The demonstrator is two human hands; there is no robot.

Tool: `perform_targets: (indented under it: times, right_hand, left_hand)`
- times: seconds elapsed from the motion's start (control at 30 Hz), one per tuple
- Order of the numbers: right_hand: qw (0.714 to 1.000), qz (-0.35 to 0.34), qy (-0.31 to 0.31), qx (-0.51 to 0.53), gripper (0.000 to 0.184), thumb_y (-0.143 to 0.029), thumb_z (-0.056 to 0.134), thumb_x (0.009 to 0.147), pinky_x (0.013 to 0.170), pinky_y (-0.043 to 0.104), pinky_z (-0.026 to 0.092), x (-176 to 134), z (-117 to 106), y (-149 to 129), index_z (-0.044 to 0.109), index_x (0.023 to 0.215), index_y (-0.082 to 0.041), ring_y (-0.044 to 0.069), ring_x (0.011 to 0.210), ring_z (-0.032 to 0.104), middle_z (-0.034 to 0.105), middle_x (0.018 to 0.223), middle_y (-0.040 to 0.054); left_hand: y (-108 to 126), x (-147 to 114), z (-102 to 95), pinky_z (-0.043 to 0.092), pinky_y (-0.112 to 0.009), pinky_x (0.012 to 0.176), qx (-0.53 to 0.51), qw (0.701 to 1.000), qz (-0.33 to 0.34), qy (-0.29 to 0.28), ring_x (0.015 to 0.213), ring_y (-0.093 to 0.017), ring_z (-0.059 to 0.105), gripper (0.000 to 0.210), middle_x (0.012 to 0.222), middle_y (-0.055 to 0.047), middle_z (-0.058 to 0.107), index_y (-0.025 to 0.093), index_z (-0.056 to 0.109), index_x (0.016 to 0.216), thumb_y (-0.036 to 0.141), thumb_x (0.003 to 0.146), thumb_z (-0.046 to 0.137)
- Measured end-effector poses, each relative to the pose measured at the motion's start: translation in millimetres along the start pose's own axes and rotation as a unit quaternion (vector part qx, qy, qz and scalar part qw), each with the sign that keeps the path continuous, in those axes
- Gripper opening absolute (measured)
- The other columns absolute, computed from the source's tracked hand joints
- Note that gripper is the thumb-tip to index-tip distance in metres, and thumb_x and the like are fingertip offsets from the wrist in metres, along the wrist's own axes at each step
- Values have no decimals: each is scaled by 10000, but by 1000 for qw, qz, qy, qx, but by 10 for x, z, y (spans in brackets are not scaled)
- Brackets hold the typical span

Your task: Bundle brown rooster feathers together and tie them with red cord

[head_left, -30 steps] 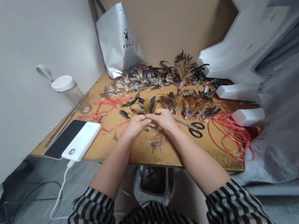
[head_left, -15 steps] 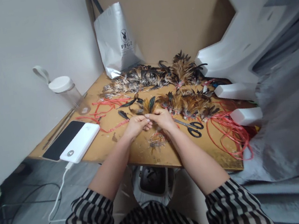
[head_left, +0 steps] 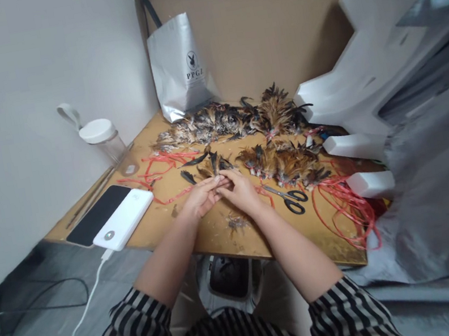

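My left hand (head_left: 204,196) and my right hand (head_left: 241,193) meet over the front middle of the table, fingers bent and fingertips together. A small bunch of brown and dark feathers (head_left: 214,163) sticks up just beyond the fingertips, and both hands appear closed on its base, which the fingers hide. To the right of my right hand lie scissors (head_left: 287,197) with black handles. Behind them is a row of orange-brown feather bunches (head_left: 279,161). Loose feather scraps (head_left: 236,221) lie on the table below my hands.
Farther back is a long pile of dark and tan feathers (head_left: 217,123), before a silver bag (head_left: 177,67). Red plastic strips (head_left: 343,208) lie at right, more at left. A phone (head_left: 97,215), a white power bank (head_left: 125,219) and a clear bottle (head_left: 111,147) stand or lie left. White foam (head_left: 337,97) borders the right.
The view has tilted slightly up. My fingers have shifted around the feather bunch; my left fingers are straighter now, and the bright orange and green feathers no longer show fanned above them.
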State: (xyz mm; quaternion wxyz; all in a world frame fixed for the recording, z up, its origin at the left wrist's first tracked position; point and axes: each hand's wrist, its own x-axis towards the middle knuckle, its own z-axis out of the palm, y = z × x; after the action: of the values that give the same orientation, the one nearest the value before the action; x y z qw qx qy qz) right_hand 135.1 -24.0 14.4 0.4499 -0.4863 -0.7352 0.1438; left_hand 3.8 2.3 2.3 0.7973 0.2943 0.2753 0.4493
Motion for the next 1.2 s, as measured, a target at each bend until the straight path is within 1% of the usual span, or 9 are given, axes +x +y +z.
perform_targets:
  times: [0.27, 0.47, 0.53, 0.63, 0.67, 0.8, 0.9, 1.03, 1.2]
  right_hand:
    - [998, 8, -1, -58, 236, -223, 490, 754, 743, 277, 412, -3, -7, 4, 588, 965, -185, 169, 812, 538, 597, 873, 59]
    - [999, 46, -9, -4, 255, -285, 562, 706, 727, 276, 416, 42, -99, -10, 617, 937, -192, 166, 787, 554, 626, 873, 57]
    - [996, 70, 20, 51, 304, -327, 589, 681, 713, 277, 426, 87, -198, 58, 621, 948, -186, 161, 763, 565, 637, 884, 57]
    - [977, 143, 122, 104, 301, -381, 541, 700, 671, 269, 429, 143, -394, 240, 643, 864, -151, 155, 710, 570, 652, 825, 62]
    - [971, 162, 136, 108, 299, -384, 537, 694, 655, 264, 427, 150, -456, 309, 651, 825, -140, 153, 690, 569, 655, 792, 62]
    - [973, 215, 65, 56, 242, -340, 558, 651, 590, 242, 404, 116, -585, 501, 662, 710, -130, 139, 597, 549, 650, 673, 41]
    - [977, 210, -2, -40, 190, -310, 540, 673, 576, 237, 383, 77, -550, 484, 658, 665, -161, 145, 594, 555, 642, 631, 25]
    - [967, 176, -83, -167, 159, -270, 522, 702, 638, 252, 379, 66, -448, 328, 669, 711, -209, 170, 688, 580, 662, 720, 39]
    - [949, 162, -109, -248, 172, -306, 517, 731, 681, 275, 382, 51, -353, 206, 658, 755, -212, 198, 759, 579, 655, 829, 87]
  left_hand:
    - [-61, 11, -15, 452, -315, 819, 16, 999, -7, -45, 834, -173, 623, 149, 880, -126, 668, 91, 641, 854, 159, 729, 596]
    - [-44, -3, 5, 456, -297, 798, 26, 999, 8, -35, 826, -170, 624, 140, 881, -126, 667, 87, 637, 841, 153, 724, 600]
    - [-18, -8, 2, 451, -288, 803, 6, 999, 24, -21, 851, -165, 619, 133, 911, -116, 662, 100, 629, 849, 155, 735, 589]
    - [18, 5, -27, 445, -272, 811, -27, 999, 38, 10, 881, -155, 612, 107, 915, -97, 661, 116, 617, 839, 158, 757, 563]
    - [25, 14, -41, 446, -266, 806, -34, 999, 35, 19, 874, -148, 614, 99, 902, -89, 663, 120, 615, 833, 155, 763, 554]
    - [21, 57, -87, 455, -256, 779, -45, 998, 29, 28, 848, -138, 619, 106, 873, -81, 665, 120, 612, 831, 146, 782, 522]
    - [7, 73, -97, 464, -251, 750, -47, 998, 38, 24, 833, -142, 621, 102, 853, -74, 666, 121, 611, 826, 132, 775, 524]
    - [-1, 62, -89, 468, -248, 737, -44, 998, 45, 29, 803, -133, 623, 101, 840, -76, 666, 124, 607, 819, 125, 778, 515]
    - [-4, 32, -76, 465, -244, 734, -46, 998, 45, 29, 795, -130, 623, 97, 833, -72, 664, 123, 607, 817, 125, 776, 519]
